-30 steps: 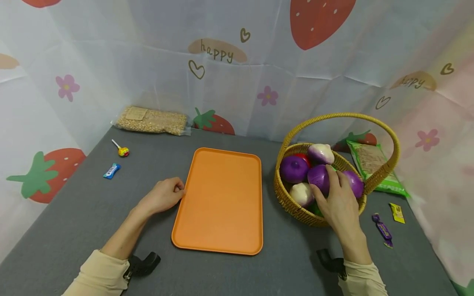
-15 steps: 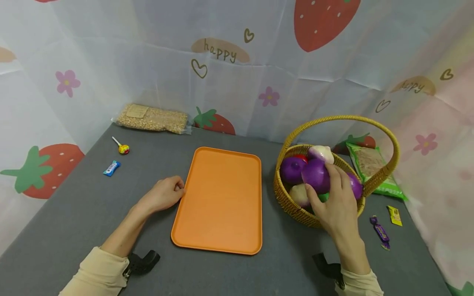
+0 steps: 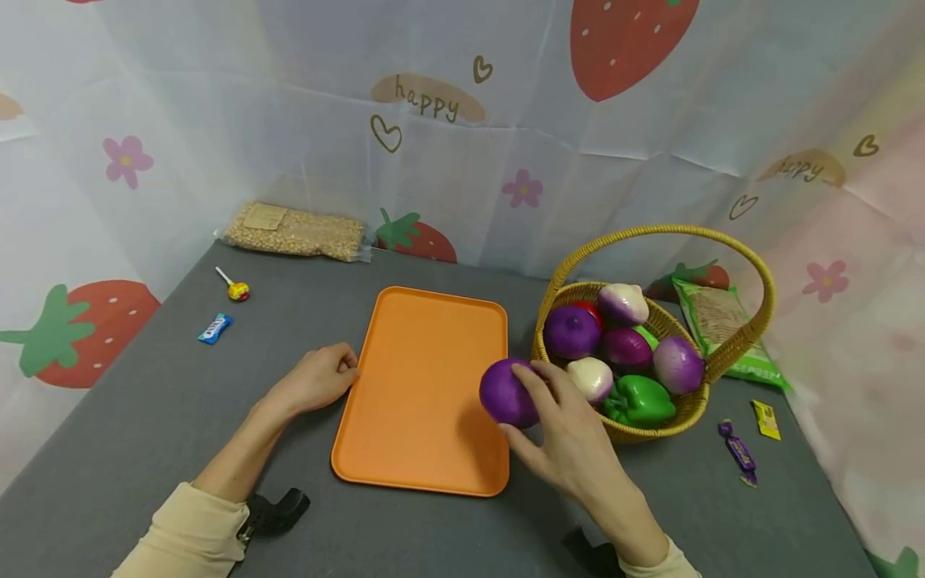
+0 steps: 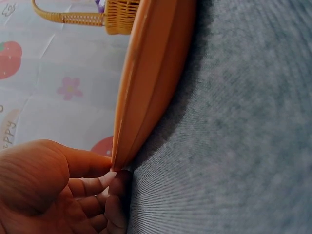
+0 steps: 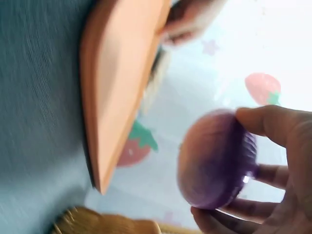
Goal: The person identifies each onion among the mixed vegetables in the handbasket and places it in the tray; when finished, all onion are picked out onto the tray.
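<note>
Purple onion (image 3: 506, 392) carried from basket (image 3: 556, 389) to tray (image 3: 426, 385)

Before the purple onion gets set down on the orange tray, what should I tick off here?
1. Right hand has a firm grip on the purple onion: ok.
2. Onion clear of the basket: ok.
3. Onion over the orange tray: ok, at its right edge.
4. Tray surface free: ok.
5. Left hand steadies the tray's left rim: ok.
6. Onion's height above the tray: cannot tell.
</note>
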### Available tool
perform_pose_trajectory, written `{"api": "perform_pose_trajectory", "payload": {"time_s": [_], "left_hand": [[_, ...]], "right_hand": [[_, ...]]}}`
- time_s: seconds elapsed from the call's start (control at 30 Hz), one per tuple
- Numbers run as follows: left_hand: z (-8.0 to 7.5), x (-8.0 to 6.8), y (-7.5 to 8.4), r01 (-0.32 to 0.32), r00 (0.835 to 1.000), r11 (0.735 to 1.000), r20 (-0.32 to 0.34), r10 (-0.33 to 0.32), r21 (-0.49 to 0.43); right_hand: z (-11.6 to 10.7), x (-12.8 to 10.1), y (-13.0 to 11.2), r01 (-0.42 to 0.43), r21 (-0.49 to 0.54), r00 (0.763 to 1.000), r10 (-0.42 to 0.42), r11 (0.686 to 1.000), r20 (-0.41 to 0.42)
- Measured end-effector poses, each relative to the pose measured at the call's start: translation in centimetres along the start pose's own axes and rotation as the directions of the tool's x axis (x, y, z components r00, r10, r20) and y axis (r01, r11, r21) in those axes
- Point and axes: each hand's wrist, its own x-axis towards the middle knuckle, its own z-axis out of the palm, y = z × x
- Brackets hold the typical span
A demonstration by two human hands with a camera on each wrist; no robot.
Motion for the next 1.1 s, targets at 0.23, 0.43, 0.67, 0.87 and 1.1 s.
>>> {"api": "perform_pose_trajectory", "payload": {"time_s": [0.23,0.43,0.67,0.87,1.1], "left_hand": [[0.1,0.0,0.1,0.002,1.000,1.000,0.000,-0.002,0.006],[0.1,0.0,0.2,-0.006,1.000,1.000,0.000,0.006,0.007],[0.1,0.0,0.4,-0.012,1.000,1.000,-0.005,0.012,0.004],[0.1,0.1,0.3,-0.013,1.000,1.000,-0.005,0.013,0.004],[0.1,-0.1,0.2,-0.015,1.000,1.000,-0.007,0.015,-0.003]], "right_hand": [[1.9,-0.4,-0.6,0.056,-0.041,0.989,-0.050,0.998,0.141],[3.3,-0.3,-1.0,0.088,-0.054,0.982,-0.078,0.995,0.175],[4.3,0.7,-1.8,0.134,-0.039,0.973,-0.124,0.990,0.194],[5.3,2.0,-2.5,0.136,-0.047,0.975,-0.126,0.990,0.183],[5.9,3.6,-3.0,0.197,-0.122,0.963,-0.169,0.973,0.212]]}}
